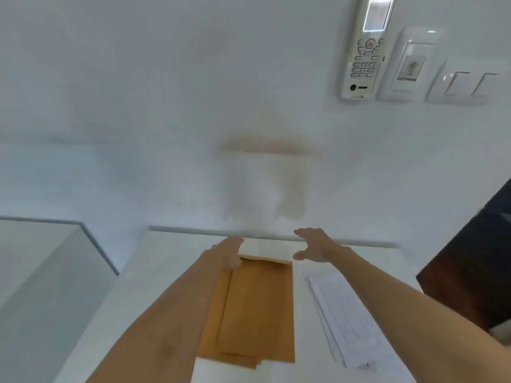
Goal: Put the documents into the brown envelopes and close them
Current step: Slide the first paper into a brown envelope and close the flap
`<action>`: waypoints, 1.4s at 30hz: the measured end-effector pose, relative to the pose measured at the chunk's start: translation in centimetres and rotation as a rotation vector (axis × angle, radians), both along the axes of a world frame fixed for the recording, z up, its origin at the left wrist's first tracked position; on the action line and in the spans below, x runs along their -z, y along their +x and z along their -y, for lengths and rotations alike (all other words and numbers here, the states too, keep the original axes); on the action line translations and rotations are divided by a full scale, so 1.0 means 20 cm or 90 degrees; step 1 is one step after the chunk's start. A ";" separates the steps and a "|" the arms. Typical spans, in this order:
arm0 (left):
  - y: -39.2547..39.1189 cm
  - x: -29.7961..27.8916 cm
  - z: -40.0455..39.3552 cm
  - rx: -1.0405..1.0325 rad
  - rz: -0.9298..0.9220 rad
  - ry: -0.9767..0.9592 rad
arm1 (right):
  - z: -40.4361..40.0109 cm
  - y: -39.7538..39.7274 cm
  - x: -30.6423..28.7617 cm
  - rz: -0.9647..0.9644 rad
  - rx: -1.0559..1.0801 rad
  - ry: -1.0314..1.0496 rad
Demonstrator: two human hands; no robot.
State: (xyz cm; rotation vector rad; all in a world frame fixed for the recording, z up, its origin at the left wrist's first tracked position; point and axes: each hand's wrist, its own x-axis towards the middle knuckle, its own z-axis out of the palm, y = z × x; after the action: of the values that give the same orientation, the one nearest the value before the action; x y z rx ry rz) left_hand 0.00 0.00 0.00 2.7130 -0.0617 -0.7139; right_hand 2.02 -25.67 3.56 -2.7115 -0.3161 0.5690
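A stack of brown envelopes lies flat on the white table, in the middle of the view. To its right sits a pile of printed documents. My left hand rests over the far left corner of the envelopes; whether it touches them I cannot tell. My right hand hovers just beyond the far right corner of the stack, fingers spread and thumb apart, holding nothing. Motion blurs the whole view.
The table's far edge meets a white wall. On the wall at upper right hang a remote control, a thermostat panel and light switches. A dark cabinet stands at right, a white counter at left.
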 end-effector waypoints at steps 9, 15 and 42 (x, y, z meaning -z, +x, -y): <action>-0.03 0.27 0.00 -0.123 0.200 -0.023 | -0.17 -0.02 0.40 0.068 0.075 0.016; -0.20 0.28 0.05 -0.205 0.382 -0.280 | -0.14 -0.16 0.39 0.085 0.256 0.330; -0.59 0.24 0.86 -0.191 -0.099 -0.446 | 0.48 -0.59 0.44 0.144 0.573 -0.057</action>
State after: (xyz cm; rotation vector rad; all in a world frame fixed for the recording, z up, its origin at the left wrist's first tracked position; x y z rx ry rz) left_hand -11.79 -17.13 -4.87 1.9416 0.1113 -0.6548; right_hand -9.72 -35.33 -5.20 -2.6218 0.8563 0.0095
